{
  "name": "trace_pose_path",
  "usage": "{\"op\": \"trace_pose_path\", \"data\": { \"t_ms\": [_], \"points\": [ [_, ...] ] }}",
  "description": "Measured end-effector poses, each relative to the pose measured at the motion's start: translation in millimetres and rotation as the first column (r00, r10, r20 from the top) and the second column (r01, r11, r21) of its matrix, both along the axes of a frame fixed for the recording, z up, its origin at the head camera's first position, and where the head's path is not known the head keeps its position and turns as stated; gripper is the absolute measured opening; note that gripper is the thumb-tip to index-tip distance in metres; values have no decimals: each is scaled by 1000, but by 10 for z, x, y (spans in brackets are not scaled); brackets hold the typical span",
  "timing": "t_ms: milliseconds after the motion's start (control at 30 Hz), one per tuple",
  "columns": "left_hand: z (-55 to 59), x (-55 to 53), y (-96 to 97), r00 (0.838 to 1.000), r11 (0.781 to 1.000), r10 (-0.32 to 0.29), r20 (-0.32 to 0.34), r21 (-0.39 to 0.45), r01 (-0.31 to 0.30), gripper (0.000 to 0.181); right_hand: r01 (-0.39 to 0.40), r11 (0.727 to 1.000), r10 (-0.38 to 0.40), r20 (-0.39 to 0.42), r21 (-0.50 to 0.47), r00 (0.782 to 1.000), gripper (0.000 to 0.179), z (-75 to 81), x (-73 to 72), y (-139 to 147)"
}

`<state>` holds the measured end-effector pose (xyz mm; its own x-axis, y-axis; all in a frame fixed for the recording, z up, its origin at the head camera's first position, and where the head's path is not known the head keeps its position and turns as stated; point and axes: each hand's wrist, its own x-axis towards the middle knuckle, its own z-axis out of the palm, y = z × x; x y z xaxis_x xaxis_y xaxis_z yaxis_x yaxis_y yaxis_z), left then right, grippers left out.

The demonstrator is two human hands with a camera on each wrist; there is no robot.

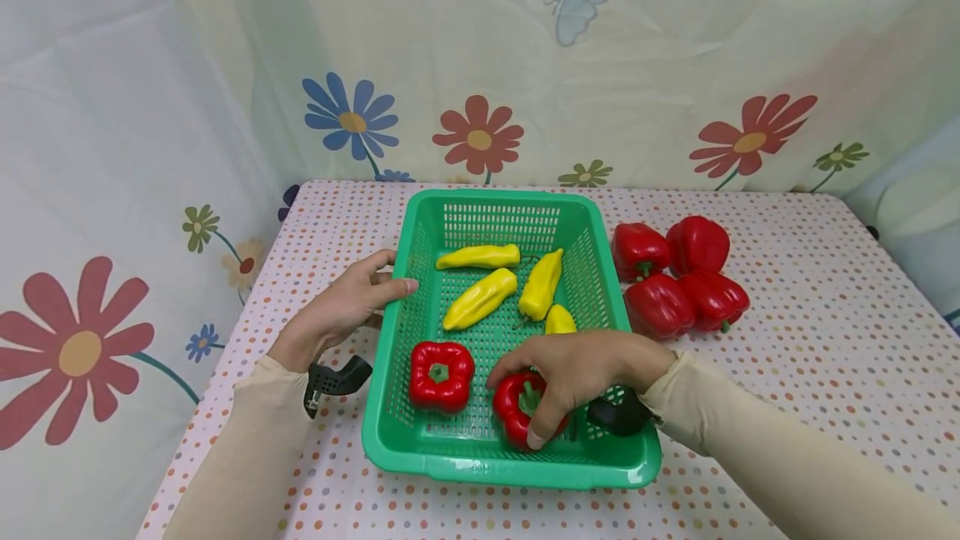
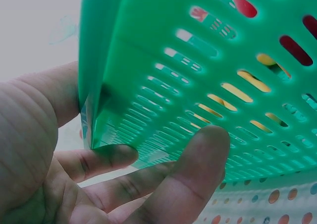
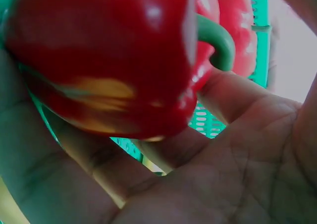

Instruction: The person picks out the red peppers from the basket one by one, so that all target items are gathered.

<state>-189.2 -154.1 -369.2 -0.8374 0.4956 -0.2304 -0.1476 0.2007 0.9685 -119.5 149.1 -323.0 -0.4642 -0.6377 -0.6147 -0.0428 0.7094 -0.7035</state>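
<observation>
A green plastic basket (image 1: 480,468) with slotted walls stands on the table. My left hand (image 1: 341,307) holds its left side, thumb over the rim and fingers against the outer wall (image 2: 148,70). Inside the basket's front right part, my right hand (image 1: 592,369) grips a red bell pepper (image 1: 512,413) with its green stem facing up; the right wrist view shows this pepper (image 3: 109,50) between thumb and fingers. Another red bell pepper (image 1: 442,390) sits upright in the front left of the basket. Several yellow peppers (image 1: 480,298) lie behind, one partly hidden by my right hand.
Several more red bell peppers (image 1: 660,307) are grouped on the table just right of the basket. A dotted cloth (image 1: 810,340) covers the table. Flower-printed curtains (image 1: 637,90) hang behind and at the sides.
</observation>
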Motion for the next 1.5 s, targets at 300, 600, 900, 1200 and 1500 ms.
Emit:
{"op": "trace_pose_path", "data": {
  "t_ms": [300,600,900,1200,1500],
  "points": [
    [6,13,10,1000,1000,2,-1,9,-2,49,-4,1000,4,-30,3,1000,60,-32,24,-24],
    [15,11,13,1000,1000,2,5,13,-2,49,49,999,-48,-107,4,993,53,14,56,9],
    [23,17,8,1000,1000,6,5,-14,-5,49,133,988,-146,-188,-83,971,57,176,90,169],
    [25,16,5,1000,1000,2,10,-4,-2,48,247,958,-276,-224,-148,935,70,303,182,394],
    [18,14,0,1000,1000,-3,3,-5,3,48,323,908,-391,-258,-267,884,78,347,307,600]
  ]
}}
